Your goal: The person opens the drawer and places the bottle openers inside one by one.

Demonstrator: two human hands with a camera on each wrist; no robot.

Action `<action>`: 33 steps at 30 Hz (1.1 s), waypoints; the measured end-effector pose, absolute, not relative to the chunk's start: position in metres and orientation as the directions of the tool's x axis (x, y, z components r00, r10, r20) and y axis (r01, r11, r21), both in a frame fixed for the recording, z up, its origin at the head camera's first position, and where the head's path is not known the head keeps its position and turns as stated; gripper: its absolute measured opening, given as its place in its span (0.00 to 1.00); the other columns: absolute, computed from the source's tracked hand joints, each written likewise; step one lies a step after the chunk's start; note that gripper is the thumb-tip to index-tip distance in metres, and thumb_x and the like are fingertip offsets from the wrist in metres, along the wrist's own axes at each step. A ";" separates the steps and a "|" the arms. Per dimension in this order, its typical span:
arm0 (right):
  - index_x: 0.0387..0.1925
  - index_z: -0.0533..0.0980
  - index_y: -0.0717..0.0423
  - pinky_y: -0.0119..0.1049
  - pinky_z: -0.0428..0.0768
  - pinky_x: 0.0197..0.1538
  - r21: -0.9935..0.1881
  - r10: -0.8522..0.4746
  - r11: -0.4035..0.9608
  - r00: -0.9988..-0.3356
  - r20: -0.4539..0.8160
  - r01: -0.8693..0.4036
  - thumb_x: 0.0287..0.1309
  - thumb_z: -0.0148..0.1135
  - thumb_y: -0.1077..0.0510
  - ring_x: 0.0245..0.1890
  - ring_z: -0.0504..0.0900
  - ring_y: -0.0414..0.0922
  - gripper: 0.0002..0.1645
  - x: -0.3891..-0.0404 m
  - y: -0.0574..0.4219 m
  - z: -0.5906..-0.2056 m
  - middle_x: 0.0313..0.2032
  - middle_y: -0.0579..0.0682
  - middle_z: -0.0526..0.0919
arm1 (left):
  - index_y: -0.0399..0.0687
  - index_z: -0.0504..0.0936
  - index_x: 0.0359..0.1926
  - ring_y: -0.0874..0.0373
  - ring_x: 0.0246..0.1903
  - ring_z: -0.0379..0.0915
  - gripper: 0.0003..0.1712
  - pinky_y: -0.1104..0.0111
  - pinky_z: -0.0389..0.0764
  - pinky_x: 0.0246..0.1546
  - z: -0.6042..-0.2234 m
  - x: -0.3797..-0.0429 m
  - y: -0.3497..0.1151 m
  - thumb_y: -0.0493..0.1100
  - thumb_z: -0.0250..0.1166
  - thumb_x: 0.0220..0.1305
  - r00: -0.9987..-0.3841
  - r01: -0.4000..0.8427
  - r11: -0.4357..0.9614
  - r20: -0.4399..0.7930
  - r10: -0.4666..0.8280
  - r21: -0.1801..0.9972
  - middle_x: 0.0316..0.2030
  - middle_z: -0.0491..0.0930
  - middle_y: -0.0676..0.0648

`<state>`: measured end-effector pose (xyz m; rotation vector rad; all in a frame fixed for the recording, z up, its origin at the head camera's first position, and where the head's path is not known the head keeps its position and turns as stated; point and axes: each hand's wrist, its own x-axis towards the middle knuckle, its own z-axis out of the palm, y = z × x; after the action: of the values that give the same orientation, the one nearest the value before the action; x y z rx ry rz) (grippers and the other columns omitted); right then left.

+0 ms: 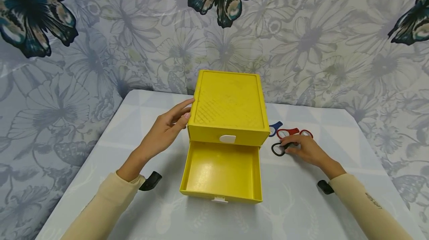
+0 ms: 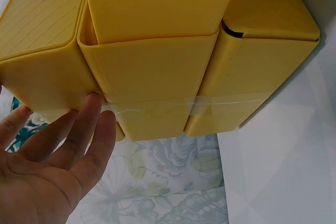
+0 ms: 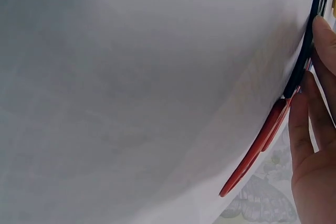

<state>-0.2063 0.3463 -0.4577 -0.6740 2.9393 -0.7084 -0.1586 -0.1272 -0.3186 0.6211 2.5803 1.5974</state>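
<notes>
Drawer [image 1: 222, 171] front open; blue scissors [image 1: 275, 127] half-hidden

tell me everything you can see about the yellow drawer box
The yellow drawer box looks like glossy plastic, with a crosshatch-textured top and a white tab on its front. Its lower drawer is pulled out and shows nothing inside. It stands upright on the pale table, near the back wall. The left hand touches its left side with straight fingers; clear tape runs across that side.
</notes>
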 end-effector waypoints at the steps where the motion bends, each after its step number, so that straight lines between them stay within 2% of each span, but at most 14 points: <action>1: 0.41 0.82 0.46 0.42 0.80 0.46 -0.445 -0.427 0.797 -0.902 0.062 -0.407 0.49 0.70 0.60 0.46 0.80 0.45 0.14 -0.206 0.346 -0.458 0.46 0.46 0.84 | 0.65 0.57 0.70 0.53 0.56 0.74 0.27 0.58 0.79 0.50 -0.319 -0.158 -0.127 0.49 0.48 0.73 -0.919 0.310 0.387 0.169 0.357 0.868 0.64 0.68 0.47; 6: 0.39 0.84 0.48 0.37 0.79 0.43 -0.460 -0.449 0.770 -0.888 0.103 -0.442 0.48 0.71 0.59 0.46 0.80 0.47 0.13 -0.205 0.346 -0.457 0.47 0.49 0.84 | 0.64 0.57 0.71 0.53 0.56 0.73 0.27 0.59 0.79 0.51 -0.318 -0.158 -0.128 0.49 0.48 0.73 -0.917 0.312 0.381 0.170 0.361 0.871 0.65 0.67 0.47; 11: 0.38 0.84 0.46 0.36 0.77 0.39 -0.474 -0.437 0.776 -0.896 0.074 -0.417 0.46 0.72 0.56 0.46 0.79 0.46 0.13 -0.206 0.344 -0.457 0.47 0.49 0.84 | 0.64 0.57 0.71 0.54 0.56 0.73 0.27 0.60 0.79 0.51 -0.318 -0.158 -0.128 0.48 0.48 0.73 -0.913 0.320 0.371 0.179 0.366 0.872 0.65 0.67 0.47; 16: 0.39 0.84 0.41 0.40 0.79 0.44 -0.464 -0.403 0.806 -0.915 0.026 -0.368 0.43 0.74 0.54 0.47 0.79 0.44 0.16 -0.205 0.345 -0.458 0.46 0.43 0.84 | 0.63 0.57 0.71 0.53 0.55 0.74 0.27 0.59 0.79 0.51 -0.318 -0.158 -0.127 0.47 0.48 0.73 -0.913 0.317 0.367 0.177 0.366 0.875 0.64 0.68 0.46; 23: 0.39 0.84 0.42 0.48 0.79 0.52 -0.453 -0.400 0.806 -0.915 0.057 -0.381 0.43 0.74 0.53 0.48 0.80 0.44 0.16 -0.204 0.346 -0.463 0.44 0.41 0.85 | 0.63 0.57 0.71 0.53 0.55 0.74 0.27 0.59 0.80 0.51 -0.318 -0.159 -0.126 0.47 0.48 0.73 -0.912 0.321 0.372 0.178 0.370 0.871 0.64 0.67 0.46; 33: 0.30 0.84 0.40 0.45 0.80 0.51 -0.455 -0.440 0.779 -0.893 0.095 -0.433 0.45 0.73 0.52 0.46 0.82 0.42 0.07 -0.200 0.344 -0.464 0.40 0.40 0.86 | 0.63 0.57 0.71 0.52 0.54 0.75 0.27 0.56 0.79 0.50 -0.319 -0.159 -0.127 0.47 0.48 0.73 -0.912 0.322 0.372 0.180 0.368 0.871 0.64 0.68 0.46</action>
<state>-0.2005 0.3443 -0.4642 -0.7232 2.9473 -0.7475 -0.1590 -0.1268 -0.3190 0.6452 2.5645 1.6121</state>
